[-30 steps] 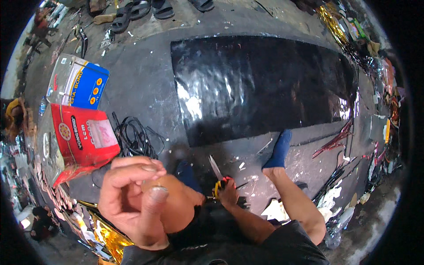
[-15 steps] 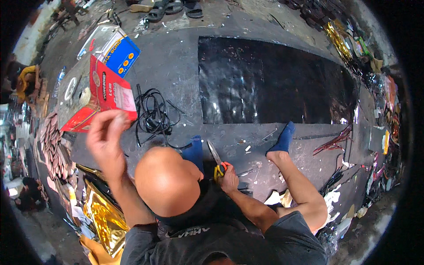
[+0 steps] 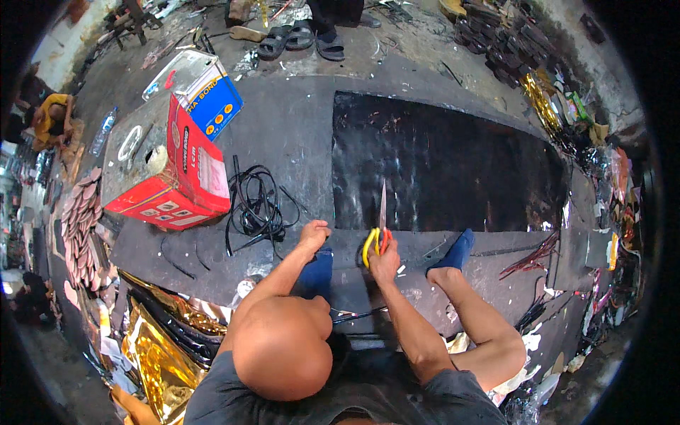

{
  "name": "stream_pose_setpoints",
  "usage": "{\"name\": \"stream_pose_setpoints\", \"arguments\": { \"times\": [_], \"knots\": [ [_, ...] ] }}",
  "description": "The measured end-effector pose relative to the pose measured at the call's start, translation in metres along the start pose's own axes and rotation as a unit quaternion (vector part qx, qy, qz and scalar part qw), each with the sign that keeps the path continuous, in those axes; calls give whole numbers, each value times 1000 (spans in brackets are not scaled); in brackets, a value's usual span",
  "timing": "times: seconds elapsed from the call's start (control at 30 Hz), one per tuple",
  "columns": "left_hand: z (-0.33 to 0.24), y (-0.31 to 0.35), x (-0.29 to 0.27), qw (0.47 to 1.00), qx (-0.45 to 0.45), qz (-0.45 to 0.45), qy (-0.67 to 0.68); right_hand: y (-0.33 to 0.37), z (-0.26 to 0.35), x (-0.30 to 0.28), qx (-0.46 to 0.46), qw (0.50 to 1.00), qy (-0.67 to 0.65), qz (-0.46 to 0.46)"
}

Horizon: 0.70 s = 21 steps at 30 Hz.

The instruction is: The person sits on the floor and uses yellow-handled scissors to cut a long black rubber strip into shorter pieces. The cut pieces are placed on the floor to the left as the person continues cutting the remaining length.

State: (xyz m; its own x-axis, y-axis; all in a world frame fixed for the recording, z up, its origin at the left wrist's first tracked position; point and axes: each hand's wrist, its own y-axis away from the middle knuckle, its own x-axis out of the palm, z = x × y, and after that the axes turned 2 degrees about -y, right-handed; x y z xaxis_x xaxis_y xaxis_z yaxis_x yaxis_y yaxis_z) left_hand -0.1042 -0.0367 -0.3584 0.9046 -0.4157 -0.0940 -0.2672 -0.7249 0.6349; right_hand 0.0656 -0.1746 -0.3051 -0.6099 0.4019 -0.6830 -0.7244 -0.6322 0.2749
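My right hand [image 3: 384, 263] holds scissors [image 3: 383, 212] with yellow and orange handles. Their blades point away from me, over the near edge of a shiny black sheet [image 3: 453, 159] lying flat on the floor. My left hand [image 3: 312, 235] is closed, fingers curled together, above my left blue-socked foot and short of the sheet's near left corner. Whether anything thin sits in those fingers is hidden. To its left lies a loose tangle of black strips [image 3: 256, 205].
A red-and-grey square can [image 3: 166, 191] stands at left, a blue-and-white can [image 3: 212, 106] behind it. Pinkish flat pieces [image 3: 83, 230] and gold foil [image 3: 152, 361] lie at left. Scraps heap along the right. Sandals [image 3: 301, 35] lie at the far side; a person [image 3: 53, 120] sits far left.
My left hand has come down and right, away from the red can, to beside my left foot. The scissors in my right hand have moved forward and right, over the sheet's edge.
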Motion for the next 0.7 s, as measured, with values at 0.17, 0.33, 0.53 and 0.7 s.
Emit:
{"name": "stream_pose_setpoints", "arguments": {
  "times": [0.17, 0.33, 0.53, 0.7],
  "knots": [
    [29, -25, 20, 995, 29, -42, 85, -54, 78, 52, -40, 996, -82, -12],
    [33, -33, 42, 980, 50, -33, 190, -82, 135, 101, -79, 989, -82, 92],
    [3, -20, 43, 997, 53, -43, 19, -66, 130, 83, -57, 986, -124, 98],
    [28, -44, 36, 996, 49, -78, -22, -31, 80, 26, 34, 973, -183, 137]
  ]
}}
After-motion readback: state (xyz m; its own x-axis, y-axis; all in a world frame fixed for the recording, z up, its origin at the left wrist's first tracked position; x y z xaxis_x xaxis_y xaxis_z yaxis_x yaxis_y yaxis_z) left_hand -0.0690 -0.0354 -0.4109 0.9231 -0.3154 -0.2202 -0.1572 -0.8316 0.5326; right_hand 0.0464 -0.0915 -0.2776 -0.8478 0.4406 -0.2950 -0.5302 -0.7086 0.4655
